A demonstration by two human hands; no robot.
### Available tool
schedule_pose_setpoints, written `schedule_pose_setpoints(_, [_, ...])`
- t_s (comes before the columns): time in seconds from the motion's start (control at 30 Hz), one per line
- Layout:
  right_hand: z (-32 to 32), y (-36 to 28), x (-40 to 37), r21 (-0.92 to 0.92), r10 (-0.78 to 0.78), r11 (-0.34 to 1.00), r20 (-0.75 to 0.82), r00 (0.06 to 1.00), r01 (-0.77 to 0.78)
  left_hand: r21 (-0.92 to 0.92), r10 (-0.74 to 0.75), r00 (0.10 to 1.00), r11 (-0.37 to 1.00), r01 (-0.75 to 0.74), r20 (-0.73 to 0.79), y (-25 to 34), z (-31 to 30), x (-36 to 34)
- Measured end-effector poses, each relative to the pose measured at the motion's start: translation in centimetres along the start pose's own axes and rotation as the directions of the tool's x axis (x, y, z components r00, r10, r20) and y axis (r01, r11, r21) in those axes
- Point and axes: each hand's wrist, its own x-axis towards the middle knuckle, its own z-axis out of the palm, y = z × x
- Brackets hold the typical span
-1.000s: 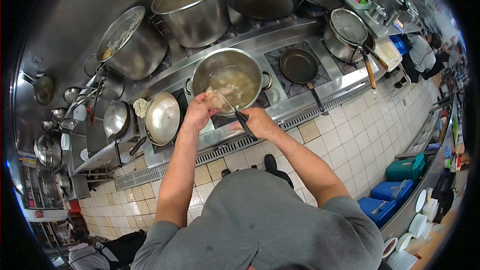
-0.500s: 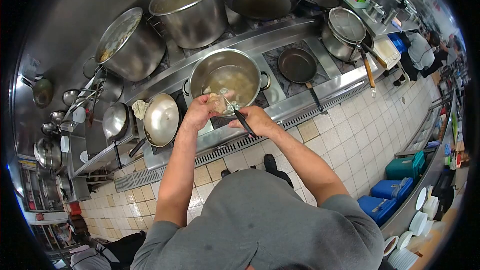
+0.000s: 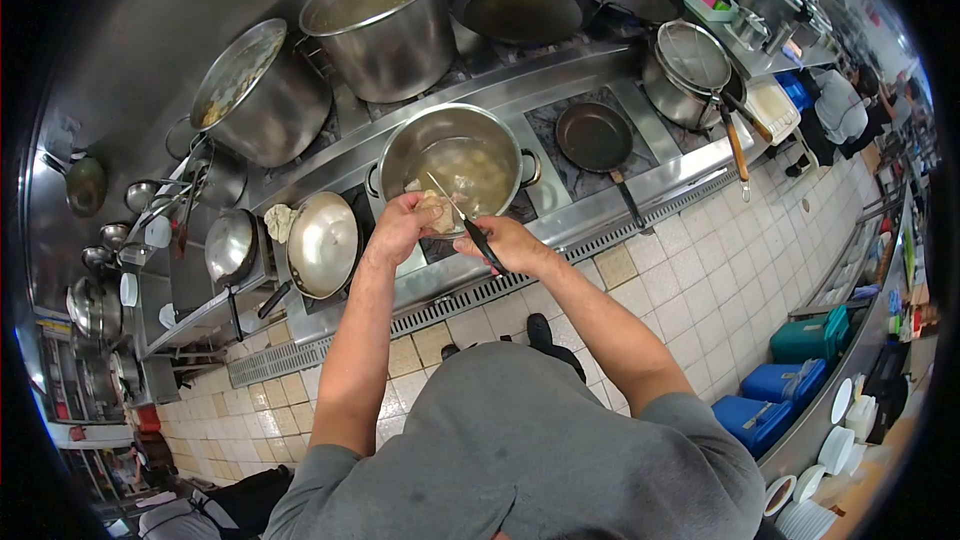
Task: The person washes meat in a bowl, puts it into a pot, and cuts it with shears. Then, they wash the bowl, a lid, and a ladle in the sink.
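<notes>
My left hand is closed on a pale piece of meat, held over the near rim of a steel pot. My right hand grips black-handled kitchen scissors. Their thin metal blade points up and left over the pot, right beside the meat. In the pot is cloudy liquid with pale pieces in it. My fingers partly cover both the meat and the scissor handles.
Two tall stockpots stand behind, beside dark woks. A small frying pan lies right, a shiny pan left. A strainer tops another pot. Blue bins stand on the right. Another person is at far right.
The scissors' blade now reaches farther up and left over the pot, showing as a long thin line. The meat has shifted slightly in my left fingers. Both hands remain over the near rim.
</notes>
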Motion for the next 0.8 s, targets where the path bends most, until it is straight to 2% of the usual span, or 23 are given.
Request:
schedule_pose_setpoints(0.1, [0.1,-1.1,-0.6,-0.083,-0.042,0.996,-0.030,0.999,0.040,-0.010,0.029,0.998,1.000,-0.028,0.055,0.1,-0.3,0.3])
schedule_pose_setpoints(0.13, [0.4,-1.0,-0.5,0.011,0.016,1.000,-0.023,1.000,-0.016,-0.009,0.028,0.998,1.000,-0.028,0.056,0.1,-0.3,0.3])
schedule_pose_setpoints(0.17, [0.6,-1.0,-0.5,0.103,0.073,0.992,-0.010,0.997,-0.072,-0.022,0.031,0.999,0.999,-0.031,-0.013,0.2,-0.4,0.3])
schedule_pose_setpoints(0.2, [0.6,-1.0,-0.5,0.104,0.073,0.992,-0.010,0.997,-0.072,-0.036,0.033,0.996,0.999,-0.036,-0.082,0.3,-0.5,0.3])
schedule_pose_setpoints(0.27, [0.5,-2.2,-0.9,0.297,0.144,0.942,0.063,0.988,-0.156,-0.037,0.027,0.997,0.999,-0.029,-0.074,0.2,-0.8,0.3])
schedule_pose_setpoints(0.37, [0.4,-2.1,-0.6,0.366,0.189,0.902,0.140,0.972,-0.228,-0.009,0.006,0.997,1.000,-0.007,-0.077,0.6,-0.4,-0.2])
schedule_pose_setpoints(0.43, [0.5,-2.1,-0.7,0.364,0.188,0.904,0.128,0.974,-0.223,0.018,-0.007,0.996,1.000,0.009,-0.092,1.2,0.0,-0.7])
schedule_pose_setpoints(0.5, [0.5,-2.3,-0.9,0.361,0.189,0.907,0.117,0.975,-0.219,0.213,0.052,0.997,0.976,-0.040,-0.052,1.6,0.4,-1.1])
schedule_pose_setpoints(0.57, [0.3,-2.7,-1.1,0.217,0.195,0.955,0.062,0.979,-0.204,0.244,0.071,0.997,0.968,-0.057,-0.045,2.0,0.5,-1.1])
schedule_pose_setpoints(0.6, [0.4,-2.6,-1.0,0.216,0.195,0.955,0.064,0.979,-0.204,0.277,0.089,0.995,0.958,-0.075,-0.036,2.1,0.5,-1.1])
schedule_pose_setpoints(0.67, [0.9,-2.2,-0.7,0.380,0.168,0.905,0.091,0.982,-0.190,0.274,0.088,0.995,0.959,-0.072,-0.046,1.9,0.1,-0.9])
schedule_pose_setpoints(0.73, [1.3,-2.0,-0.2,0.447,0.181,0.872,0.084,0.980,-0.200,0.273,0.088,0.995,0.959,-0.071,-0.051,1.6,-0.4,-0.6])
schedule_pose_setpoints(0.8, [1.0,-1.3,0.7,0.515,0.194,0.832,0.078,0.978,-0.206,0.110,0.043,0.999,0.993,-0.042,-0.012,0.9,-0.8,-0.7])
